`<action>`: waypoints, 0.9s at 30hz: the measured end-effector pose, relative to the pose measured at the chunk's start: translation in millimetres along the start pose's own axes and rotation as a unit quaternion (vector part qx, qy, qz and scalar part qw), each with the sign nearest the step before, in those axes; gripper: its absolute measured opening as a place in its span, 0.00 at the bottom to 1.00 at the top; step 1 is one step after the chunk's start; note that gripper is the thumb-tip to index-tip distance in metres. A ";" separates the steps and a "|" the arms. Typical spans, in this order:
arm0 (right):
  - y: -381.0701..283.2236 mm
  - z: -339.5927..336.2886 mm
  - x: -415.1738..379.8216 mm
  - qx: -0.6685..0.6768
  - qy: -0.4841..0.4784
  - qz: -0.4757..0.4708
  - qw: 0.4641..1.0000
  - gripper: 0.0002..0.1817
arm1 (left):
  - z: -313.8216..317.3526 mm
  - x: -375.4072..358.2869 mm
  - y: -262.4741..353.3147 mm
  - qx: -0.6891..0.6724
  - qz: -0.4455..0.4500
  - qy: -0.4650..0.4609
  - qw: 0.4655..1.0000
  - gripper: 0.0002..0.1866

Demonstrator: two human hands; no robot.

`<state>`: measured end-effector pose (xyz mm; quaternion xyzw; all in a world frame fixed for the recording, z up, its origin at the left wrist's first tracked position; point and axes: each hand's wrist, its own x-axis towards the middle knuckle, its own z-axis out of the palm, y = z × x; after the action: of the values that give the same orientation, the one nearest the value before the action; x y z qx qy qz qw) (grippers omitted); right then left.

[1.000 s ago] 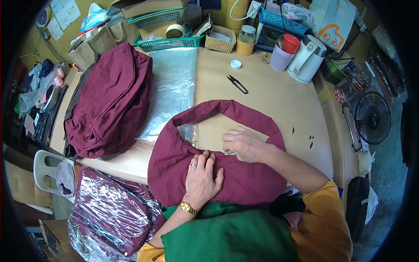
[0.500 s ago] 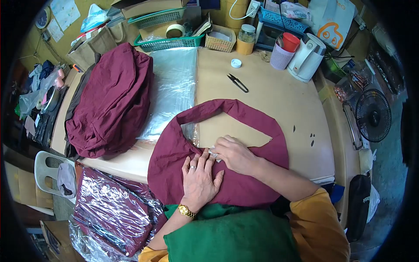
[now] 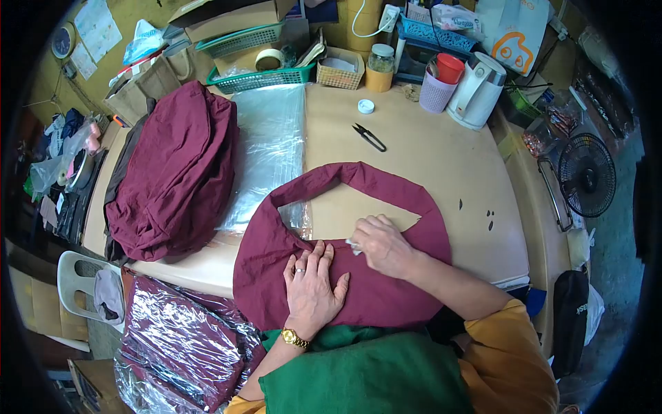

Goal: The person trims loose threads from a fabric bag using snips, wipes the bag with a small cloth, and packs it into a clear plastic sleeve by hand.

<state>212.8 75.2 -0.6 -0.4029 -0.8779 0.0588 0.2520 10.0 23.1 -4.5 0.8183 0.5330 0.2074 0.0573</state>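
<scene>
Maroon shoulder bag [image 3: 389, 297]: left hand [image 3: 314, 284] pressed flat, nothing clamped; right hand [image 3: 383, 245] pinching white wad [image 3: 353, 246]. Puckering possible if left pressure slackens.

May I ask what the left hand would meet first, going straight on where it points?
Likely the strap of the maroon bag, past bare table, though depth is hard to judge.

Kettle [image 3: 478, 93] nr red cup [image 3: 451, 67]; 1 cap [image 3: 365, 106] btwn jar [image 3: 380, 69] & snips [image 3: 364, 132]; tape [image 3: 269, 52] in green basket [image 3: 264, 80]; fan [image 3: 587, 175] far R.
</scene>
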 end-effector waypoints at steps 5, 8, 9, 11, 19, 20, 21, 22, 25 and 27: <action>10.7 -27.4 -11.3 -0.083 -0.070 0.020 0.994 0.06 | 0.1 -1.7 0.9 0.002 0.010 0.002 1.000 0.34; -6.6 -28.6 -0.8 -0.179 -0.118 0.053 0.975 0.04 | 0.9 -2.9 1.0 0.009 0.016 0.008 1.000 0.33; -12.1 -16.7 1.6 -0.126 -0.043 0.052 0.990 0.04 | 1.4 -3.1 0.7 0.006 0.019 0.006 1.000 0.34; -14.3 0.2 0.0 -0.071 0.037 0.044 0.996 0.04 | -2.4 -3.2 -0.9 0.009 0.021 0.010 1.000 0.34; -0.7 -2.9 9.5 0.012 0.151 0.125 0.981 0.05 | -8.9 -9.3 6.3 -0.029 0.058 -0.045 0.997 0.39; -1.4 6.2 4.7 -0.012 0.105 0.073 0.992 0.05 | -4.0 -12.0 6.0 -0.006 0.080 -0.059 0.995 0.39; -1.9 13.2 3.5 -0.037 0.060 0.022 0.997 0.04 | -4.8 -13.1 6.0 0.018 0.104 -0.075 0.992 0.39; 7.2 12.6 5.6 -0.091 0.097 0.038 0.990 0.02 | -8.4 -15.3 5.6 -0.015 0.112 -0.066 0.991 0.34; 9.7 -12.2 14.8 -0.045 0.123 0.132 0.982 0.02 | -34.5 -5.1 -3.6 -0.149 0.098 -0.108 0.978 0.26; -11.3 -2.9 9.1 0.080 0.117 0.111 0.984 0.02 | -59.2 13.4 1.9 -0.078 -0.003 0.014 0.997 0.17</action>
<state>201.6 74.1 9.0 -0.4807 -0.7844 0.1091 0.3765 -7.5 26.7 53.6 0.8069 0.5179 0.2601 0.1141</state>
